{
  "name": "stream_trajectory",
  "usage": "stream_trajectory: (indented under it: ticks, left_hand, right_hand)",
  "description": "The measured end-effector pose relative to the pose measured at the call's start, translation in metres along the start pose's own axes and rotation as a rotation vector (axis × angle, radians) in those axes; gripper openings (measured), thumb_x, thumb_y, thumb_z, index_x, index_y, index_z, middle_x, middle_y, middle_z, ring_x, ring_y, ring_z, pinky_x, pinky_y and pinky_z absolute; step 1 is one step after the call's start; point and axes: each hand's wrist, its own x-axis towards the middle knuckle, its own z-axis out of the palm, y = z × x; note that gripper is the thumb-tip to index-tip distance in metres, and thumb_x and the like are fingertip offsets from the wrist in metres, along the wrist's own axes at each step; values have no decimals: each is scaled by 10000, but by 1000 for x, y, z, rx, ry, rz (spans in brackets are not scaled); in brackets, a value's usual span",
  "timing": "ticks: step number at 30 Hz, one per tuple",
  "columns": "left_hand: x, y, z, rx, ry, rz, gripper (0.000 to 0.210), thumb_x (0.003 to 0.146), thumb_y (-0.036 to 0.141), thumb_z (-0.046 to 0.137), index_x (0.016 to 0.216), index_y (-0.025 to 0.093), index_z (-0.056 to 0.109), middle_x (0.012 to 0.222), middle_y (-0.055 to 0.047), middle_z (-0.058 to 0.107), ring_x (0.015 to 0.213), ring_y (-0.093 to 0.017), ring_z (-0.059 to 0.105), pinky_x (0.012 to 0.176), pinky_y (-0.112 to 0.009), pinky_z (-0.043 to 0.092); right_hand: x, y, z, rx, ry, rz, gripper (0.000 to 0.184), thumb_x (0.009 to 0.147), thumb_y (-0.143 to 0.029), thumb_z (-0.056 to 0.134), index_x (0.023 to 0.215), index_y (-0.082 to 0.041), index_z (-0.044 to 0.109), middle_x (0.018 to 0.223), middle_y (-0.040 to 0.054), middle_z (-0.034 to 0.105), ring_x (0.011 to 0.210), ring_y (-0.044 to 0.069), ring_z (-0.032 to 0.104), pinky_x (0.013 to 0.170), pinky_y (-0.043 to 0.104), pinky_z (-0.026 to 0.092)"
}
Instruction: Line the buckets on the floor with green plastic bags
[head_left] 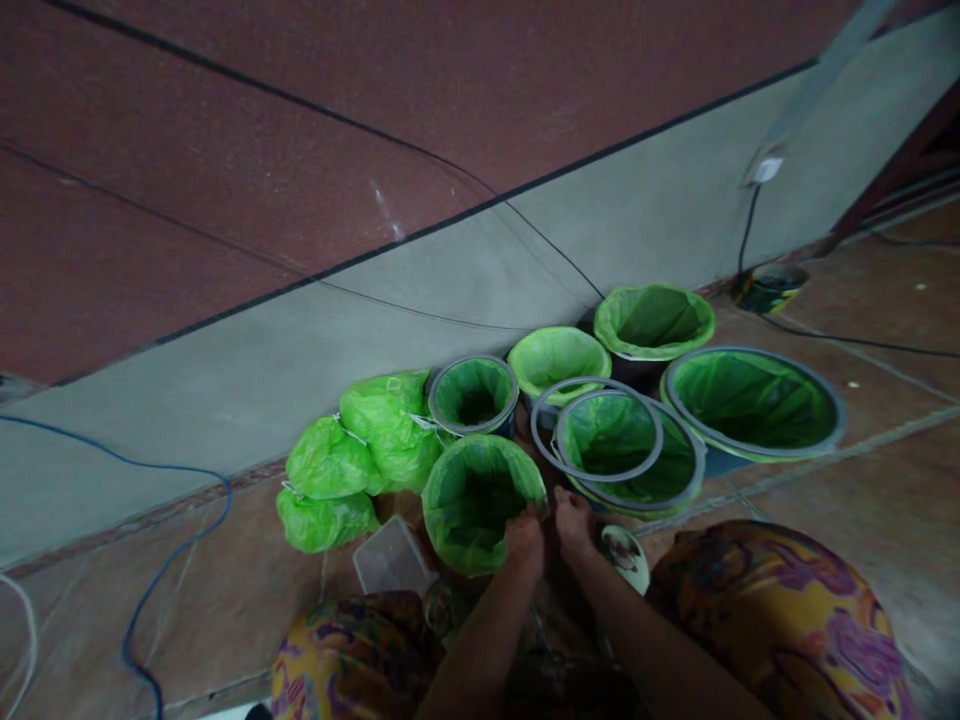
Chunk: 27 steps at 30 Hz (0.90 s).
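A bin lined with a green bag (454, 480) stands just in front of me. My left hand (523, 540) is closed on the bag's edge at the bin's near right rim. My right hand (574, 520) is just outside that rim, its fingers drawn together; whether they hold anything is too small and dark to tell. Behind my right hand is a wider bin with a green bag (679, 465), and grey rings (535, 450) lie across its top.
More bag-lined bins (474, 395) stand along the wall. Tied green bags (330, 460) lie at the left, near a clear plastic tub (391, 555). A round pale container (636, 570) is by my right forearm. A blue cable (180, 550) crosses the floor; a dark can (771, 288) sits far right.
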Motion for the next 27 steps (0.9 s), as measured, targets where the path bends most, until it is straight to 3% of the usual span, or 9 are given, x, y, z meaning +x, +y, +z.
stream_trajectory:
  ticks: [3,6,10,13,16,22,25,27]
  left_hand:
    - [-8,-6,5,59,54,53,438,932,152,341,1316,147,552,1159,-148,687,1131,-253,619,1053,-404,382]
    - [-18,-14,8,106,131,91,491,918,188,398,1400,127,467,1191,-166,667,1146,-281,603,1072,-471,370]
    - [-39,-20,1,37,211,135,604,883,327,514,1448,142,402,1337,-171,580,1245,-304,523,1122,-513,308]
    - [-56,-28,-13,-56,278,154,614,871,360,527,1440,157,415,1410,-161,525,1303,-298,472,1135,-502,294]
    - [-68,-46,-31,-130,348,121,558,868,290,514,1401,134,466,1413,-150,529,1305,-267,480,1121,-418,340]
    - [-71,-115,-74,-442,505,-123,427,905,295,475,1291,133,559,1312,-134,620,1210,-207,581,1028,-289,437]
    - [-73,-147,-96,-710,600,-177,355,939,361,420,1133,160,639,1139,-108,707,1043,-189,663,912,-278,500]
    - [-75,-161,-106,-877,633,-251,436,968,427,319,1051,166,658,1033,-96,730,928,-174,689,790,-260,530]
  right_hand:
    - [-2,-23,2,283,57,180,230,822,-397,613,723,-207,526,587,-38,598,520,118,566,522,220,474]
    - [3,-47,1,505,-73,340,266,910,-426,528,758,-213,480,603,-44,583,488,82,552,515,183,481]
    - [9,-66,-2,581,-238,448,376,1003,-399,350,703,-198,455,572,-30,552,450,60,520,502,154,469]
    - [7,-70,-4,591,-248,462,370,1016,-284,312,692,-194,468,556,-27,549,435,62,507,473,151,454]
    - [0,-74,-7,571,-242,445,321,988,-202,361,687,-193,471,534,-31,545,424,64,497,465,157,445]
    - [-42,-82,-14,561,-221,327,243,948,-171,406,730,-195,511,564,-33,591,434,59,510,475,160,454]
    - [-73,-69,-17,367,-349,281,185,913,-217,484,750,-176,560,597,-8,630,436,68,522,457,180,462]
    - [-89,-56,-19,159,-427,216,159,879,-227,525,744,-163,579,581,-3,627,423,75,520,434,188,454]
